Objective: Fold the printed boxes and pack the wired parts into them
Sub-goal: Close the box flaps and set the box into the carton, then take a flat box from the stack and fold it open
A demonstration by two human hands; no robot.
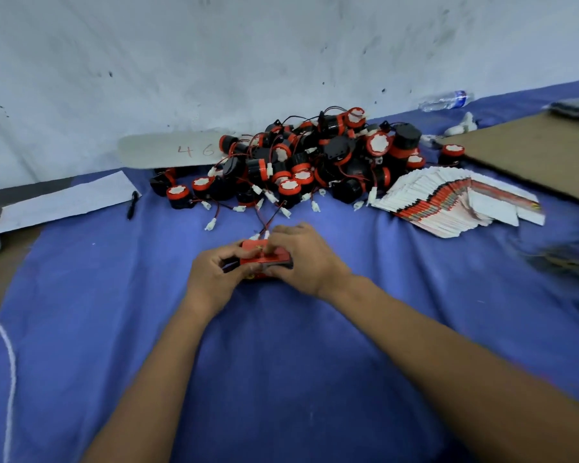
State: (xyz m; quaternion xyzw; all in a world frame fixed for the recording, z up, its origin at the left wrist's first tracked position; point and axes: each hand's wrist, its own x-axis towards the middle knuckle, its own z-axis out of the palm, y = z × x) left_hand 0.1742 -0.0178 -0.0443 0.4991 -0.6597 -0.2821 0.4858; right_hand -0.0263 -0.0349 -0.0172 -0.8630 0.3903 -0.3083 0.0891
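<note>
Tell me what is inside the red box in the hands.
Both hands, left and right, cover the red box. Red and black wires lead into it, but what they join inside is hidden.

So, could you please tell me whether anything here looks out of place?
Slightly: a plastic water bottle lies on its side against the wall, and the flat printed boxes have slumped into a fan. Both hands, left and right, grip the red box normally.

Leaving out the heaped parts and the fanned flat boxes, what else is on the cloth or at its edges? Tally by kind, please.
Red box, held by both hands: 1
Water bottle: 1
Pen: 1
White paper sheet: 1
Cardboard sheet: 1
Total: 5
</note>
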